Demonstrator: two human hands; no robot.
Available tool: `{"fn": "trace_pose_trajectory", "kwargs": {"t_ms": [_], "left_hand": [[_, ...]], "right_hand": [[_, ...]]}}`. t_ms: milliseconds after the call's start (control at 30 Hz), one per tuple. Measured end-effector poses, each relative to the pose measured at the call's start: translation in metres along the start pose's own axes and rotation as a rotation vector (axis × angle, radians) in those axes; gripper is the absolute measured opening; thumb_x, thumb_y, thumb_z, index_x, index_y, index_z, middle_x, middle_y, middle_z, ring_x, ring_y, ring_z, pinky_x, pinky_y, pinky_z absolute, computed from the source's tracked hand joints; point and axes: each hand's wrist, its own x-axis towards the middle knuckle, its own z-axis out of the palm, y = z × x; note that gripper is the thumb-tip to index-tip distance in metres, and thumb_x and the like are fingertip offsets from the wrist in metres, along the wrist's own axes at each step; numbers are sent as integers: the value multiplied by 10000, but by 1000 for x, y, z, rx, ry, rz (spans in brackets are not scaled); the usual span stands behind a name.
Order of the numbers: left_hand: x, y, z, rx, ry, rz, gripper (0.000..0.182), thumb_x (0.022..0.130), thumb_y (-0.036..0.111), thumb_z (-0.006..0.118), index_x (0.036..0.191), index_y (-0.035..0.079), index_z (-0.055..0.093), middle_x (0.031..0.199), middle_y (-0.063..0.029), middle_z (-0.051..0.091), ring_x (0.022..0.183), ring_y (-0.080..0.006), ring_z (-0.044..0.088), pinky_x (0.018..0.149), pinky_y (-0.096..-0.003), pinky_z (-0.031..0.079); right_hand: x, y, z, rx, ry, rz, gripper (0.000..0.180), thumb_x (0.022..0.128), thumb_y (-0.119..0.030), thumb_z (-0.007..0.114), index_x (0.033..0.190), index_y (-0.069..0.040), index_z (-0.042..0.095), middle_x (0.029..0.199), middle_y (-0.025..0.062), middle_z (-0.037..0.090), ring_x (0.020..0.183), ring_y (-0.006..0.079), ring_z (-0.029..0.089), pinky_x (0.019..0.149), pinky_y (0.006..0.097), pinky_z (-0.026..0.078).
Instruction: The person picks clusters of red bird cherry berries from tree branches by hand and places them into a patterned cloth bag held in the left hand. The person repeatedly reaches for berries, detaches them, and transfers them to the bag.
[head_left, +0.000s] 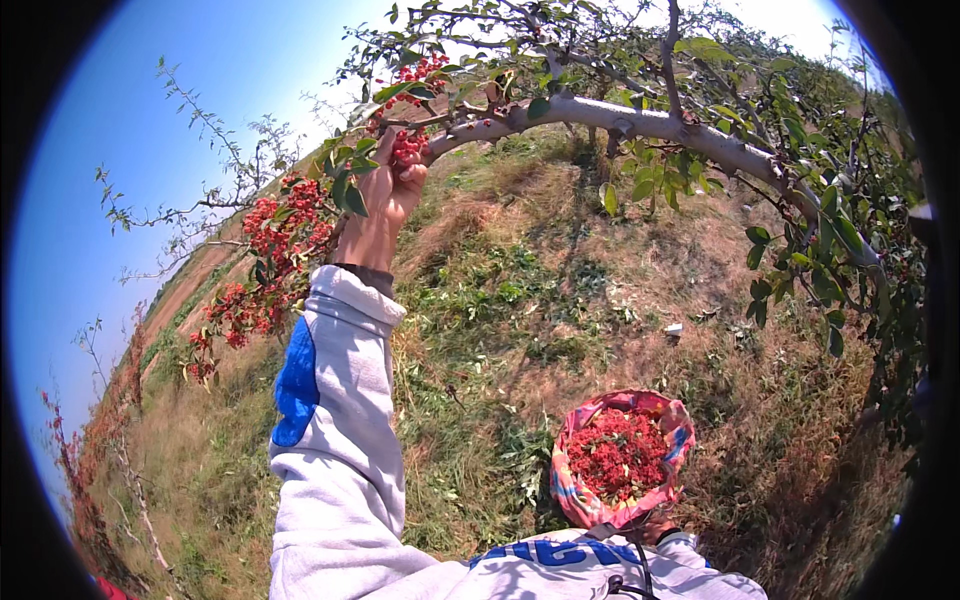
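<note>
My left hand (397, 184) is raised to the thorny branch, its fingers closed around a cluster of small red berries (410, 146) that looks like Sichuan pepper. More red clusters (285, 225) hang among green leaves to the left of my wrist, and others (424, 71) sit just above the hand. Low in front of my body is a round container with a pink, multicoloured lining (570, 487), heaped with picked red berries (619, 454) and some leaves. My right hand (654, 527), mostly in shadow and partly hidden, is at the container's near rim and appears to grip it.
A thick grey branch (600, 116) arches from my left hand across to the right, with leafy, thorny twigs. Dry grass and weeds (510, 292) cover the ground. A small white object (673, 329) lies there. Further shrubs with red berries (82, 487) stand at the lower left.
</note>
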Motion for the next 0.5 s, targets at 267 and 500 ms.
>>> {"fn": "trace_pose_trajectory", "kwargs": {"t_ms": [267, 500], "left_hand": [[1, 19, 13, 115, -330, 346, 335, 811, 143, 531, 1133, 66, 477, 703, -11, 512, 558, -97, 409, 441, -218, 331], [4, 52, -23, 198, -325, 203, 368, 774, 92, 546, 1122, 16, 455, 721, -38, 499, 615, -109, 427, 473, -197, 341]], "right_hand": [[-4, 3, 7, -21, 21, 67, 231, 739, -132, 553, 942, -21, 568, 789, 112, 603, 683, 216, 588, 571, 327, 473], [-4, 1, 13, -19, 12, 82, 243, 739, -122, 551, 962, -27, 548, 796, 113, 594, 690, 229, 583, 572, 349, 473]]}}
